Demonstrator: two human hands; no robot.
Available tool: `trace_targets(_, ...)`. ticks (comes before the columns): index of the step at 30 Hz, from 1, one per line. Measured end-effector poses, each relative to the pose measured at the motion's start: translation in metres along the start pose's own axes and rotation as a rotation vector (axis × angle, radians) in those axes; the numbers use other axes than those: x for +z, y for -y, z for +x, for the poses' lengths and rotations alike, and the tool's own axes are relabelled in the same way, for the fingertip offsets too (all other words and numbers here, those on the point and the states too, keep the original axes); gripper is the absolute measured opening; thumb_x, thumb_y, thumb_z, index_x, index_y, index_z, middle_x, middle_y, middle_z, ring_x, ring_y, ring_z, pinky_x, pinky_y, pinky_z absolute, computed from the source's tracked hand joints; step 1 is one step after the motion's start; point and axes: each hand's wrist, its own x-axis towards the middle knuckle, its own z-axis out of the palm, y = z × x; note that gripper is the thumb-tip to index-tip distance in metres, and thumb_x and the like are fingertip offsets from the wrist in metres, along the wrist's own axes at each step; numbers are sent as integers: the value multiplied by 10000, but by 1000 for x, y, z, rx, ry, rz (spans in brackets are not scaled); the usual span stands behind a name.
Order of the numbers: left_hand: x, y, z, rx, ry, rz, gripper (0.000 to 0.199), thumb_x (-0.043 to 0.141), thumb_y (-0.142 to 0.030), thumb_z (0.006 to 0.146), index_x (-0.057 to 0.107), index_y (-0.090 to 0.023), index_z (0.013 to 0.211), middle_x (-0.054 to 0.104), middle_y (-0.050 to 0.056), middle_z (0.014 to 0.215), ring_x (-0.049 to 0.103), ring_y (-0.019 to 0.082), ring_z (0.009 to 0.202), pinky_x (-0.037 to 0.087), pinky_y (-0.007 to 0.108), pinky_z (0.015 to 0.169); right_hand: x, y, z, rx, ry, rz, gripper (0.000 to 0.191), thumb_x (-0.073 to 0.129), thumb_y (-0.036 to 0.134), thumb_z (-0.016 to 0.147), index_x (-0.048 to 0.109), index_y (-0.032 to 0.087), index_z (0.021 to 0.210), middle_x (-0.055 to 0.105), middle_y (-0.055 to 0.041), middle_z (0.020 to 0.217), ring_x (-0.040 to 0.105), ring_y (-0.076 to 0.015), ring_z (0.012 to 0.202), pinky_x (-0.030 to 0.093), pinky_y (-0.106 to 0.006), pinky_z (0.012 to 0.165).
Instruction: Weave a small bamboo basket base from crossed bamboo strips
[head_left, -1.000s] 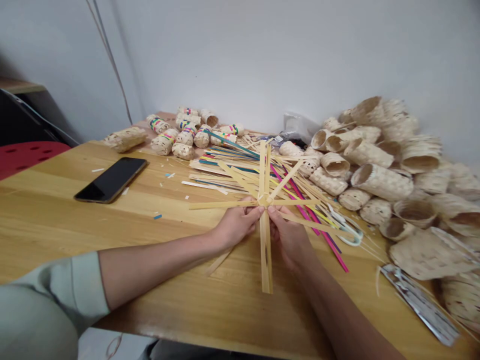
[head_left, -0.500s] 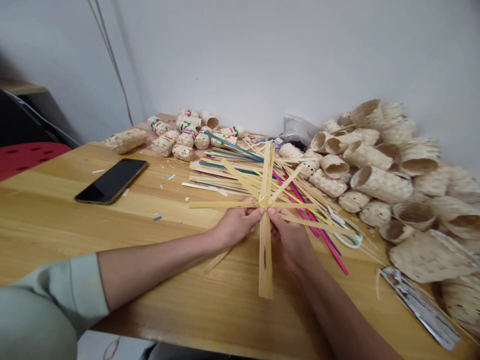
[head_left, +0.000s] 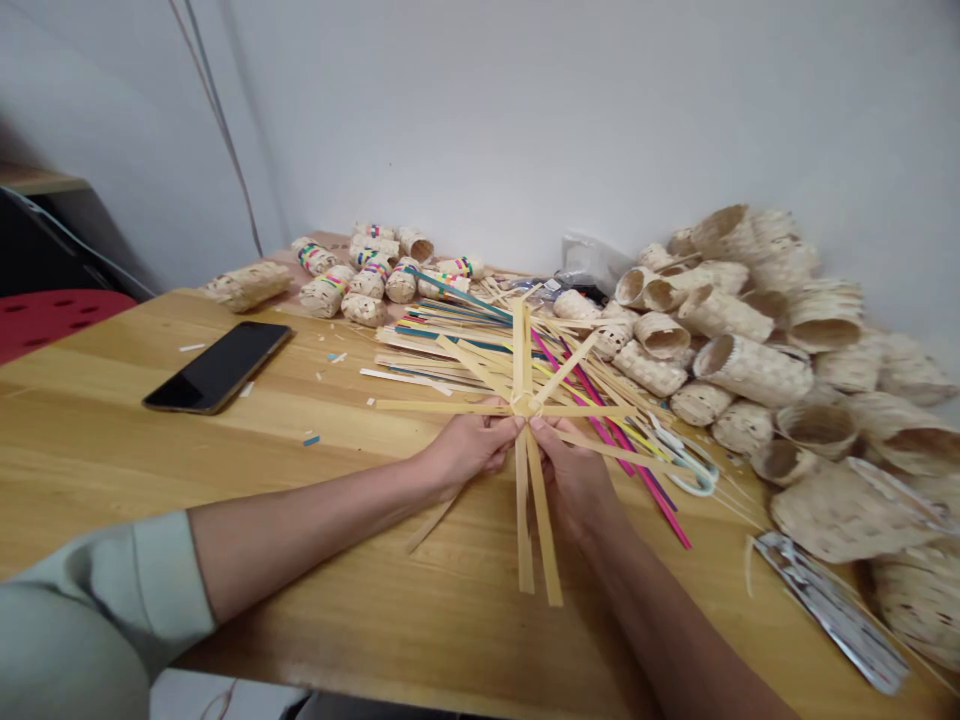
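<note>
A star-shaped weave of pale bamboo strips (head_left: 527, 403) is held up over the table, its strips fanning out from a small interlaced centre. My left hand (head_left: 480, 440) pinches it just left of the centre, thumb on top and the fingers partly hidden behind the strips. On the other side my right hand (head_left: 574, 470) grips it the same way, thumb close to the left thumb. Two strips hang down toward me between the hands, spread in a narrow V. Behind the weave lies a heap of loose strips (head_left: 450, 340), mostly pale, some teal.
Woven bamboo tubes (head_left: 750, 370) are piled along the right. Smaller tubes with coloured bands (head_left: 324, 292) sit at the back left. A phone (head_left: 219, 368) lies on the wooden table (head_left: 247, 590). Scissors (head_left: 686, 455) and a silvery packet (head_left: 832, 610) rest at right.
The two strips pointing toward me have spread apart from lying nearly side by side. Both hands keep hold near the centre. The whole view has shifted slightly.
</note>
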Motion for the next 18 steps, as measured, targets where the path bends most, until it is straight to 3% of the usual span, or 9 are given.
trace_targets(4,-1,4,2,150,-45,137,226,603,-363,813,479,-190,736,417,-83,540,287,56,433,219,197,431,7,4,-3,69,22,121,338,823,408,574,577,198,674,544,48,561,456,-104,520,375,-254,505)
trace_targets(7,-4,3,6,360,-65,301,177,609,-278,805,516,-178,693,494,-46,624,413,80,561,348,198,557,8,7,-5,81,40,165,341,815,416,586,559,202,660,503,61,538,438,-97,501,370,-249,488)
trace_targets(9,-6,3,8,408,-66,347,187,606,-252,803,510,-178,661,480,-43,612,426,87,588,361,198,589,7,7,-5,76,42,149,352,821,410,585,544,201,641,459,75,511,400,-82,477,340,-237,465)
trace_targets(15,-3,8,6,112,2,114,306,633,-431,794,431,-206,749,368,-101,506,273,51,407,191,191,411,5,1,-2,37,-27,37,363,819,443,588,568,208,704,565,51,542,463,-108,476,353,-260,459)
trace_targets(18,1,9,5,54,11,-20,337,656,-427,776,399,-210,788,380,-114,501,268,41,392,196,176,404,8,-1,-3,50,-46,39,344,792,458,630,568,215,726,609,35,549,505,-129,459,380,-277,453)
